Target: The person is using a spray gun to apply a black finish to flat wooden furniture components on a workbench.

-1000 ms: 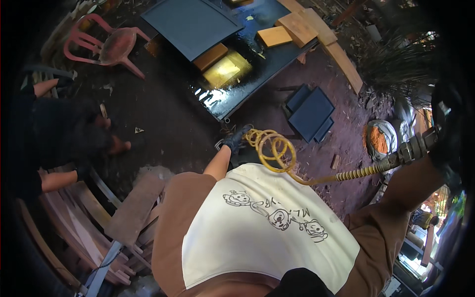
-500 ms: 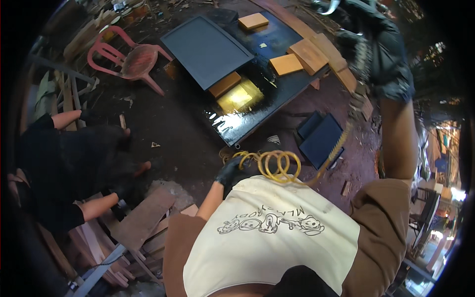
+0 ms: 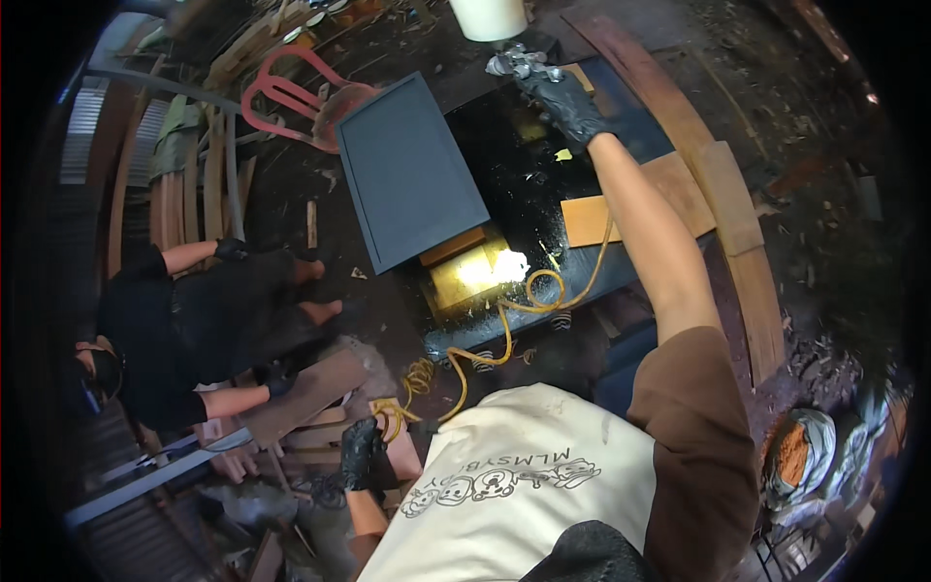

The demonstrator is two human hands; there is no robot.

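Note:
In a black glove, my right hand (image 3: 567, 105) is closed round a metal spray gun (image 3: 524, 66), held out over the far part of a dark table. A white container (image 3: 488, 17) shows just beyond the gun; I cannot tell whether it is attached. From the right forearm a coiled yellow hose (image 3: 504, 335) runs down toward my left side. Low at my left, my gloved left hand (image 3: 364, 454) is closed on this hose. A dark grey framed panel (image 3: 412, 175) rests above the table (image 3: 524, 209), with a wooden block (image 3: 453, 246) under its near end.
Wooden blocks (image 3: 584, 223) lie on the table's right part, and long planks (image 3: 718, 194) run along its right side. A red plastic chair (image 3: 291, 92) stands behind the panel. At the left is another person (image 3: 223, 320) in black, near stacked boards (image 3: 310, 393).
My right hand with the spray gun has swung from the upper right leftward over the table. The left hand has moved down and left, and the hose has stretched out. The view has turned.

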